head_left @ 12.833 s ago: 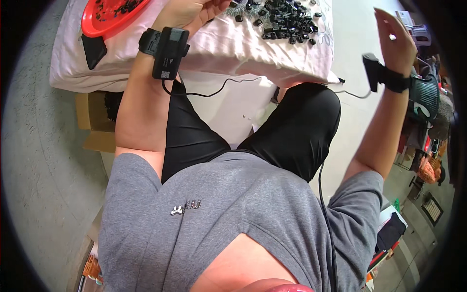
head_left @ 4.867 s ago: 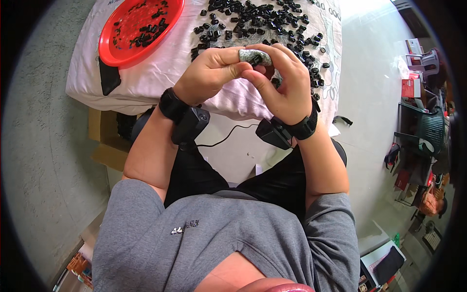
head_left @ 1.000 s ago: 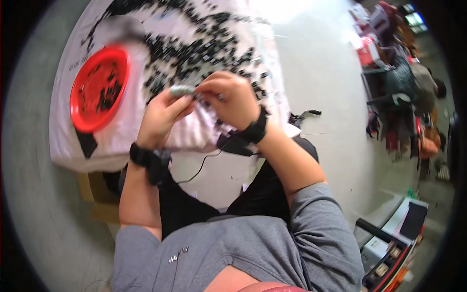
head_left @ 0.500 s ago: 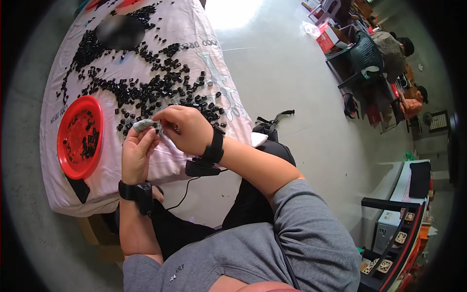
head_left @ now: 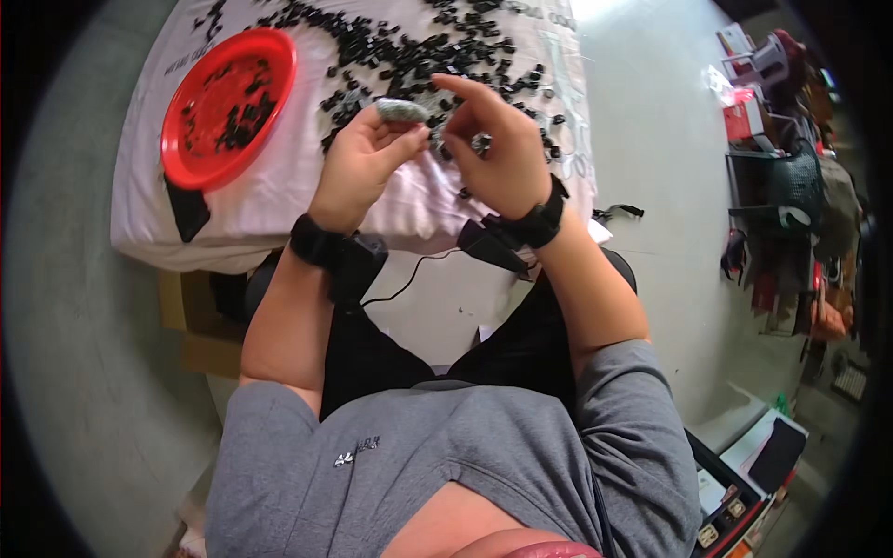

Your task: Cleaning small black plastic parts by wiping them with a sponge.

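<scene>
Over the near part of the table my left hand (head_left: 358, 172) is closed, its thumb pressed toward the index finger. A grey-green speckled wrap (head_left: 402, 111) lies along that index finger. Whatever sits in the pinch is too small to name. Just to the right, my right hand (head_left: 507, 153) has its index finger stretched out and its other fingers curled in. A small dark shiny bit shows between those curled fingers, its kind unclear. The fingertips of both hands are close but apart. Beyond and beneath them, many small black pieces (head_left: 372, 42) lie scattered on the cloth.
A round red tray (head_left: 286, 70) with black pieces in it stands at left on the pale printed cloth (head_left: 270, 200). By its near rim lies a flat black object (head_left: 190, 212). A cardboard box (head_left: 209, 349) sits below the table. Chairs and goods fill the far right.
The view has shifted, so table and tray appear higher and further right. My hands have drawn apart slightly, and my right index finger has straightened out.
</scene>
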Motion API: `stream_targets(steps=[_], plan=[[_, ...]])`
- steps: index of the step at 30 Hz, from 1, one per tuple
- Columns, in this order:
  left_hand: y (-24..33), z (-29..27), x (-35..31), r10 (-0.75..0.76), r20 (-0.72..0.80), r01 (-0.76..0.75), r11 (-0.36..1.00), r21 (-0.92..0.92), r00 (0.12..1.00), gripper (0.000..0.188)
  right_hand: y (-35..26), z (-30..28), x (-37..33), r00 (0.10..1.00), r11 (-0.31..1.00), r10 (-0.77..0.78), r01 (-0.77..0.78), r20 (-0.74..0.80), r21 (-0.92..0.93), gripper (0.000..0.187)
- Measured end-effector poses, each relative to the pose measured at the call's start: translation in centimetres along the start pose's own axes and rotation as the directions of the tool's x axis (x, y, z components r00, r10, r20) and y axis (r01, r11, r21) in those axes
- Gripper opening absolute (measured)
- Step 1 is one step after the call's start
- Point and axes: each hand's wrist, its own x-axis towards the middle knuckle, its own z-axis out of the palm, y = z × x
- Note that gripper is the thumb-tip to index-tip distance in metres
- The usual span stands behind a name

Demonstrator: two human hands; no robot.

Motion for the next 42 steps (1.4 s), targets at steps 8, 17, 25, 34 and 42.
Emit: stream_targets(steps=[8,17,25,34,42], plan=[[-0.1,-0.7,-0.5,-0.002,-0.026,0.002,1.0,-0.003,1.0,0.02,-0.5,0.7,0.0,0.999,1.0,0.002,-0.002,0.035,-0.016,0.056],[-0.1,-0.2,-0.5,-0.034,-0.021,0.032,0.997,-0.066,0.999,0.019,-0.5,0.4,0.0,1.0,1.0,0.009,-0.009,0.03,-0.02,0.057],[-0.1,0.1,-0.5,0.04,-0.003,-0.04,0.998,-0.041,0.999,0.018,-0.8,0.4,0.0,1.0,1.0,0.017,-0.017,0.004,-0.007,0.059],[-0.3,0.7,-0.5,0.05,-0.042,-0.055,0.992,-0.109,0.998,0.018,0.3,0.7,-0.2,0.997,0.993,0.07,-0.067,-0.022,0.095,0.06],[-0.3,-2.0,0.4,-0.053,-0.044,0.032,0.919,-0.392,0.998,0.012,0.9,-0.6,1.0,0.993,0.99,0.09,-0.098,0.083,0.101,0.037]])
